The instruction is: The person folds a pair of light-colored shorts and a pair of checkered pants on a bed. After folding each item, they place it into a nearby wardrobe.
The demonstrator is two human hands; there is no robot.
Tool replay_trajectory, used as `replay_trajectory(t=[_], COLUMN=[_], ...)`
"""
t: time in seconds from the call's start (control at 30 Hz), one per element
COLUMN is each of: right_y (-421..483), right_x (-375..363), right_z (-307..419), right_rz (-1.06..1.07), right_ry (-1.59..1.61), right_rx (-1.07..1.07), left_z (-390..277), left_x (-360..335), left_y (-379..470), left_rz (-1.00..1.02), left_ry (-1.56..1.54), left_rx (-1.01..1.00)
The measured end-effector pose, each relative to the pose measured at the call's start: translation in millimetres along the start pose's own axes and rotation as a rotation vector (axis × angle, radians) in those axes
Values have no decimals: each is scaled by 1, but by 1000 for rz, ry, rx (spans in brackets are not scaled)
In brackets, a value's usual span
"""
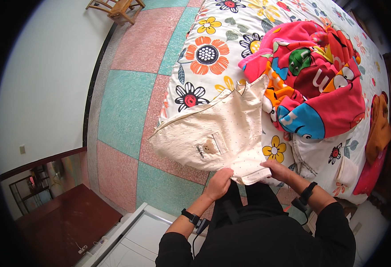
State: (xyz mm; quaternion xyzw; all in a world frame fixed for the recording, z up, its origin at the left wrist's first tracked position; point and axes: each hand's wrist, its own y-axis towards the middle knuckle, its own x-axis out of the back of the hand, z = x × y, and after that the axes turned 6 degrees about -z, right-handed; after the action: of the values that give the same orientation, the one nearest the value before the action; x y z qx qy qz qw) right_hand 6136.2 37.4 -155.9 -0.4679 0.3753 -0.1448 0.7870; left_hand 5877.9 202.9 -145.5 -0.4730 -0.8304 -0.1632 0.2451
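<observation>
A cream dotted child's shirt [238, 133] with a bear patch pocket lies partly on the floral bedspread [182, 66]. Its left side hangs past the bed's edge above the floor. My left hand [219, 183] pinches the shirt near its underarm, at the near end. On the other side of the same short sleeve, my right hand [278, 171] grips the fabric by the cuff. The sleeve is stretched between both hands, close to my body. My fingertips are partly hidden by the cloth.
A bunched red cartoon-print blanket [342, 103] lies on the bed beyond my right hand. White clothing [305, 157], a small folded white cloth [347, 172] and an orange-brown garment [378, 130] lie at the right. A wooden chair [123, 11] stands far left, and a white cabinet [142, 237] is nearby.
</observation>
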Motion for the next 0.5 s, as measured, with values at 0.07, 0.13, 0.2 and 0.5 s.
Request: replay_trajectory(t=[0.07,0.13,0.2,0.5], right_y=[6,25,42,95], right_x=[-12,-29,-36,-18], right_z=[24,48,73,89], right_rz=[106,9,32,-854], right_ry=[138,169,292,-401], right_rx=[53,151,307,534], left_z=[6,23,36,-7], left_x=[0,3,3,-7], left_y=[9,33,60,70], left_rz=[-42,-21,-356,-116], left_ry=[-188,-390,-542,278], left_rx=[301,710,719,219])
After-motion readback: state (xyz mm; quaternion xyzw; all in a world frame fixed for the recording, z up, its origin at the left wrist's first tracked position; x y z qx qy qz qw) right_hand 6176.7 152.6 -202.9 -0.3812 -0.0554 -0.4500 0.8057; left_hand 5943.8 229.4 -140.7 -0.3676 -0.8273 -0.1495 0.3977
